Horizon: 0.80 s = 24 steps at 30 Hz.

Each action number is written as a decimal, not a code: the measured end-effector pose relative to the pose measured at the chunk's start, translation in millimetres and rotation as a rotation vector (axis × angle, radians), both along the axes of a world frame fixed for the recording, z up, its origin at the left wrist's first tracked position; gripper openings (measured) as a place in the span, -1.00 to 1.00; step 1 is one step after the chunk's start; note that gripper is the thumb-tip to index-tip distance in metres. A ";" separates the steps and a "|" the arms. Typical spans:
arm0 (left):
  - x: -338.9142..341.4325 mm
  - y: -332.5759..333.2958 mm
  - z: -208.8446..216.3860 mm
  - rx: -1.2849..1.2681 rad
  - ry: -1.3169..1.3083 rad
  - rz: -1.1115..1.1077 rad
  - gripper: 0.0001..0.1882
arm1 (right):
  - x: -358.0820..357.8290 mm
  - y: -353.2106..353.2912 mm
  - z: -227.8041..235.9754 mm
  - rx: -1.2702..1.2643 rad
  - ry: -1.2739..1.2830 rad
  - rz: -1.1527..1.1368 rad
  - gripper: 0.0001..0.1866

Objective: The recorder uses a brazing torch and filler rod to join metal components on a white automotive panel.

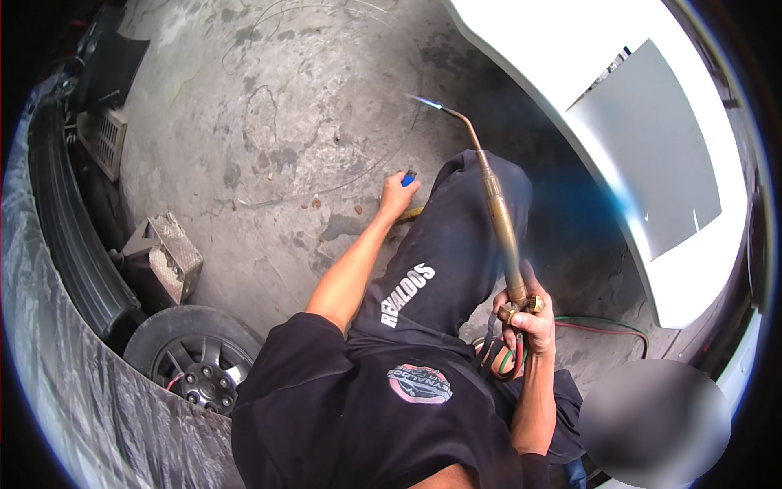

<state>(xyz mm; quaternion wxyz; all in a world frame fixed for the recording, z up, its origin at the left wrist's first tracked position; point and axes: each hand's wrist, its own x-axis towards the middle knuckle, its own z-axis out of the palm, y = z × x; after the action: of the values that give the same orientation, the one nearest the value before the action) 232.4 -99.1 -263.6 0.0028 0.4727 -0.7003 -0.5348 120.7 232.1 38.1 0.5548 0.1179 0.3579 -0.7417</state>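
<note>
My right hand [529, 314] is wrapped round the lower end of a brass gas torch [501, 216], next to its valve knobs. The torch points up and away from me, and a small blue flame [427, 102] burns at its bent tip. Red and green hoses [520, 354] hang from its base. Out past my left knee, my left hand [397, 194] is closed on a small blue lighter [409, 178] with a dark top. A yellow thing [411, 214], mostly hidden by my leg, lies just below that hand.
A large white car body panel [521, 57] with a grey patch [652, 147] stands at right. At left are a wheel [195, 359], a diamond-plate metal piece [175, 253] and a vehicle under plastic sheeting [73, 350]. Hoses [603, 326] trail over the stained concrete floor [309, 98].
</note>
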 end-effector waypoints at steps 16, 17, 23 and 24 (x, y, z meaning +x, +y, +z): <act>-18.8 -9.4 40.8 -0.641 -0.063 -0.042 -0.68 | -2.2 -13.9 13.9 0.137 0.034 0.027 0.20; -18.5 -16.6 37.7 -0.702 -0.070 -0.011 -0.72 | -1.1 -15.5 16.4 0.146 0.061 0.042 0.28; -14.3 -52.9 18.3 -0.817 -0.255 -0.215 -0.79 | 13.8 -14.6 -4.8 -0.069 0.076 -0.004 0.10; -14.8 -58.1 14.6 -0.826 -0.258 -0.208 -0.79 | 15.4 -16.0 -7.3 -0.107 0.093 -0.008 0.10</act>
<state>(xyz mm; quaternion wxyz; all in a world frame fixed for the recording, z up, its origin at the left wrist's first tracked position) 217.6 -157.3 -248.9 0.0504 0.4218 -0.8937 -0.1443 136.0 216.0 30.8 0.5401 0.0547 0.3427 -0.7668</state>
